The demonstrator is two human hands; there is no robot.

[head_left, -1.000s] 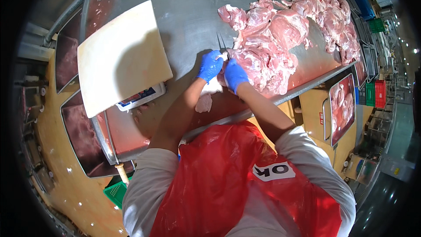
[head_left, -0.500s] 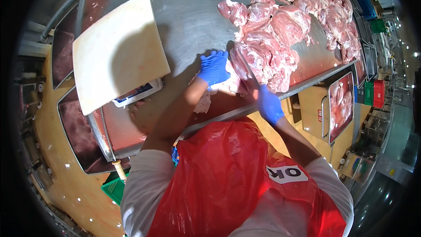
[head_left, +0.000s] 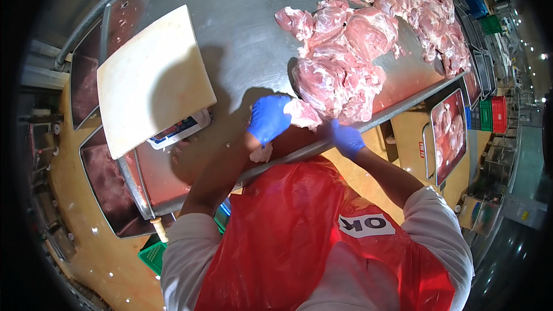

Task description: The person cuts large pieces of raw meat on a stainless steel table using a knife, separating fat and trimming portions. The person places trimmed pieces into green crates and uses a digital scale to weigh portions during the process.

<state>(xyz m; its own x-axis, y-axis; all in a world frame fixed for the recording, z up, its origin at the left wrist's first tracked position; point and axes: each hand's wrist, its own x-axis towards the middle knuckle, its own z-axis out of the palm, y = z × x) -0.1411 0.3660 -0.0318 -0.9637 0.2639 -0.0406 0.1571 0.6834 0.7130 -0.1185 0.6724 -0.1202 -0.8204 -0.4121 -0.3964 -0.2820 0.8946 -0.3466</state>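
- Head view: my left hand (head_left: 268, 118), in a blue glove, lies curled over a small pale pink piece of raw meat (head_left: 303, 113) near the front edge of the grey steel table (head_left: 242, 40). The fingers are bent round the piece, so I judge it held, though the glove hides the grip itself.
- My right hand (head_left: 347, 140), also blue-gloved, sits at the table's rim just beside that piece. I cannot tell whether it is closed on anything; no tool shows clearly.
- The piece touches the near end of the large heap of raw pink meat cuts (head_left: 345, 52), which runs away to the upper right.
- To work it well, I would pin the piece flat with the left palm and keep those fingertips tucked back from the right hand.
- A smaller pale scrap (head_left: 262, 153) lies at the edge under my left wrist; it could slide off.
- The cream plastic cutting board (head_left: 152, 78) rests over a scale (head_left: 180, 131), well apart to the left.
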